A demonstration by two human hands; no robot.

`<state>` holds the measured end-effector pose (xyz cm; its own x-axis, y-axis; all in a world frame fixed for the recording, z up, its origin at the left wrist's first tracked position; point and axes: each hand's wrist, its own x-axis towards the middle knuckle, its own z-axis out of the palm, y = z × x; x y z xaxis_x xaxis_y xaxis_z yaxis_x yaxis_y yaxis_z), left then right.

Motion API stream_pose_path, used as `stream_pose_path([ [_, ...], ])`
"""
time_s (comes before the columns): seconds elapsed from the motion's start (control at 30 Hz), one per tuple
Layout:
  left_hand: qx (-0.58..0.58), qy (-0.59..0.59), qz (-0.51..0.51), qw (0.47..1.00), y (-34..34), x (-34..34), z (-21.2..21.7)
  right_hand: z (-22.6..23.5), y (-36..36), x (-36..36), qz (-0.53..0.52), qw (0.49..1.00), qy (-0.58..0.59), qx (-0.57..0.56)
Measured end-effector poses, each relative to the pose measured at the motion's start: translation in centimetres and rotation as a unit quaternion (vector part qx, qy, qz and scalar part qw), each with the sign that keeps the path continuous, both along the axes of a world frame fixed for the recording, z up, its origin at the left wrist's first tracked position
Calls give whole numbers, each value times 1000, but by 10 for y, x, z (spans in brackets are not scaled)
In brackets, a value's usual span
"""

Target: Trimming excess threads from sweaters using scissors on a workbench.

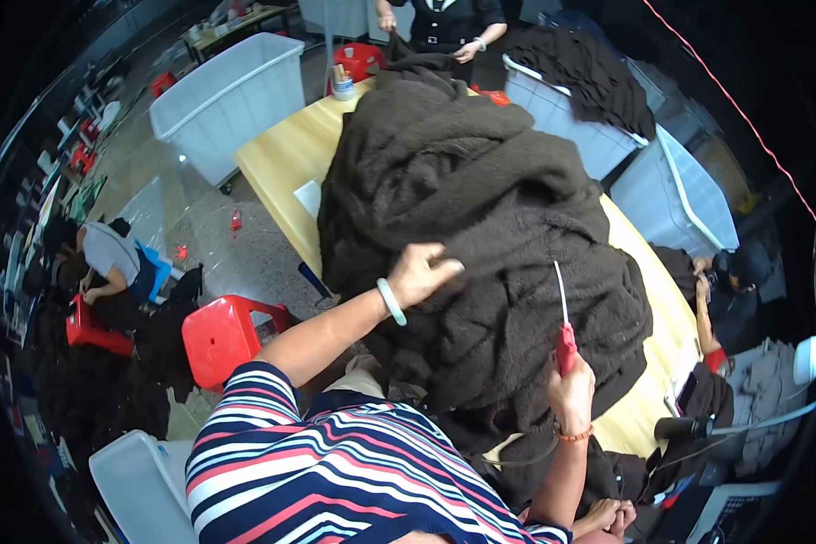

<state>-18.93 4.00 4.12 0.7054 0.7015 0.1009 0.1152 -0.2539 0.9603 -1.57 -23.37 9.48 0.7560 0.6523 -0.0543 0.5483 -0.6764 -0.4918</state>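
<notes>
Right hand [571,392] wraps tool [567,343] snugly, tip to 12 o'clock, likely sparing left hand [419,275], half-open, empty over cloth [480,195]

Cloth pile [462,195]: dark brown textile, matt, with a rough, fleecy nap. Tabletop [276,163]: smooth, pale wood-grain surface with a light sheen. Hand tool [566,334]: slim shaft of bright metal; grip of smooth red plastic. Stool [216,343]: red plastic, smooth and glossy. Bin [236,104]: whitish plastic, smooth, semi-matt. Bangle [391,302]: smooth, polished, material not determinable. Shirt [335,471]: soft striped cloth, matt.
</notes>
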Motion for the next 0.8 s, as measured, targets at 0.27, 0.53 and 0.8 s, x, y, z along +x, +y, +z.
stream_pose_path([
  [0.27, -339, -181, 344, 856, 147, -65, -55, -25, -12, -7, 35, 995, 67, 66],
  [0.53, -298, -294, 277, 865, 221, -57, -95, -17, 4, -22, 21, 994, 92, 64],
  [0.8, -367, -186, -13, 911, 189, -59, 10, 43, 111, -72, 234, 968, 85, 30],
])
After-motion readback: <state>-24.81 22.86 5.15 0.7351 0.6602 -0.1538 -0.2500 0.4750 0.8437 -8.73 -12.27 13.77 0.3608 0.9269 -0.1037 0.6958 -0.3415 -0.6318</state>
